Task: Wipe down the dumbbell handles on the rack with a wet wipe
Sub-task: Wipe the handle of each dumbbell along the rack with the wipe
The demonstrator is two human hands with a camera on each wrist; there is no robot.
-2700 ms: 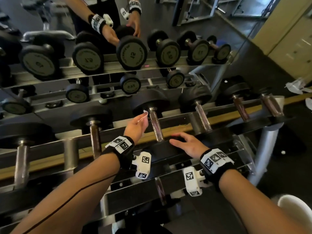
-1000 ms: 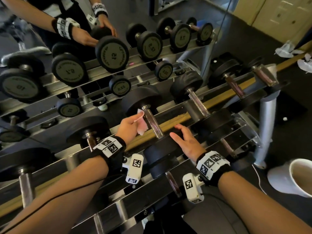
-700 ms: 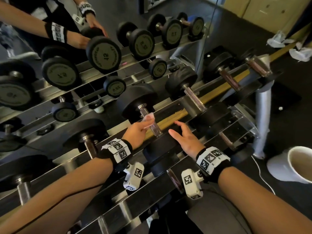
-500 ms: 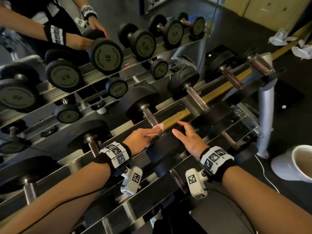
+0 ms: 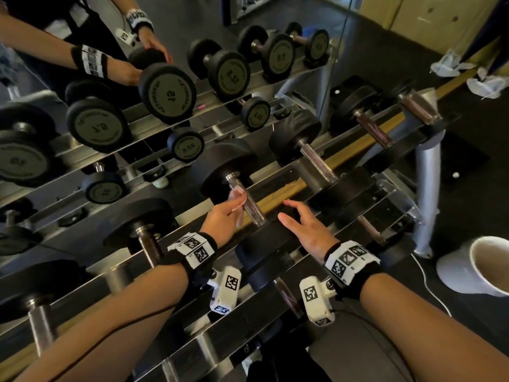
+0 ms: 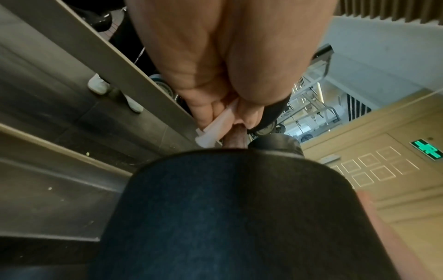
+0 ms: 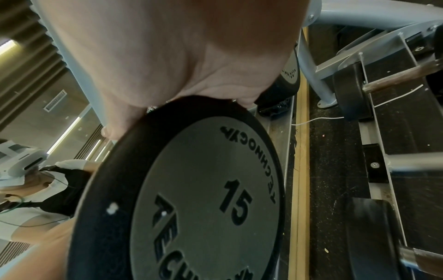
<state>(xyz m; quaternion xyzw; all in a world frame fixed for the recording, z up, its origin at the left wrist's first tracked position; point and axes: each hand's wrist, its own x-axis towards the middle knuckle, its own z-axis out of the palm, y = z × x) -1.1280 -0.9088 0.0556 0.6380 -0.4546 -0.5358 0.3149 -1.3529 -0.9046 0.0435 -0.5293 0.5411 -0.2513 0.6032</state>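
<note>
I see the knurled steel handle [image 5: 248,204] of the black round-headed dumbbell lying across the rails of the grey metal rack [image 5: 325,166], near its front edge. My left hand [image 5: 223,219] pinches the small pale wet wipe [image 5: 239,200] between thumb and curled fingers and holds it against that handle's left side. My right hand [image 5: 305,230] lies open and flat on the dumbbell's near head [image 5: 264,245]. The wipe is small: I judge it could slip from the pinch or miss the handle's underside if the dumbbell rolls.
</note>
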